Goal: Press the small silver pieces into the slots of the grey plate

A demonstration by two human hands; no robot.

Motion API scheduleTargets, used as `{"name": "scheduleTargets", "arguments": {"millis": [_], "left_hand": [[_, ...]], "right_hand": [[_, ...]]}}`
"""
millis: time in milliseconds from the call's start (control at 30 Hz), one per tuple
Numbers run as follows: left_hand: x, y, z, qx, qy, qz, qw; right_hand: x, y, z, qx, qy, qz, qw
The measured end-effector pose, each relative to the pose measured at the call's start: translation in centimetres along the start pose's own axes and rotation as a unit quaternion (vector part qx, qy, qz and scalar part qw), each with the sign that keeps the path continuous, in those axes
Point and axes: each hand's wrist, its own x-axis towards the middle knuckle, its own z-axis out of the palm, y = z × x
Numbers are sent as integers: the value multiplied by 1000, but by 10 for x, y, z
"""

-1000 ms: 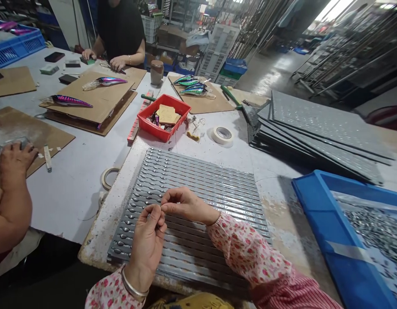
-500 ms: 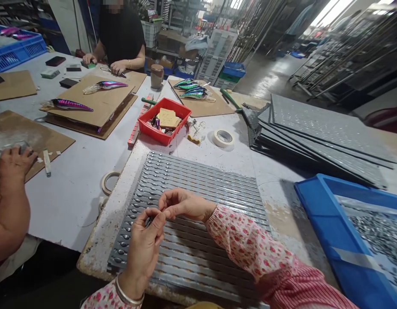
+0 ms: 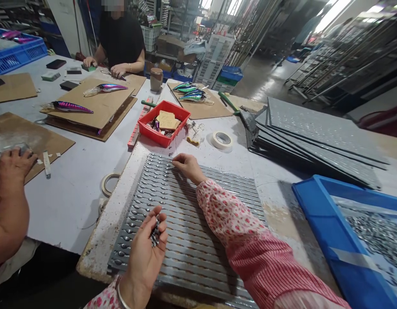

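My left hand point(image 3: 150, 249) is cupped with curled fingers round several small shiny silver metal pieces point(image 3: 155, 232), above the near left part of a grey ridged board point(image 3: 198, 244). Rows of similar silver, teardrop-shaped pieces point(image 3: 142, 184) lie in the grooves along the board's left side. My right hand point(image 3: 188, 166) reaches to the board's far edge, thumb and forefinger pinched at the end of a row. A small silver piece shows at those fingertips, mostly hidden by them.
A blue bin point(image 3: 317, 214) of small silver pieces stands at right, before stacked grey boards point(image 3: 320, 133). Beyond my board are a red tray point(image 3: 163, 139), masking tape point(image 3: 221, 140) and fishing lures point(image 3: 193, 92) on cardboard. A co-worker's hand point(image 3: 16, 165) rests at left; another person sits across.
My right hand has moved away from my left hand to the board's far edge. My left hand has turned palm up and loosened, showing the silver pieces in it.
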Motion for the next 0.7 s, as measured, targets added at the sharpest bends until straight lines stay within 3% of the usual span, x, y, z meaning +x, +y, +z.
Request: {"name": "scheduleTargets", "arguments": {"millis": [267, 700], "left_hand": [[-1, -5, -4, -15, -5, -31, 999], [-2, -8, -5, -38, -18, -55, 998]], "right_hand": [[16, 9, 11, -124, -7, -30, 992], [23, 7, 12, -170, 1, -16, 985]]}}
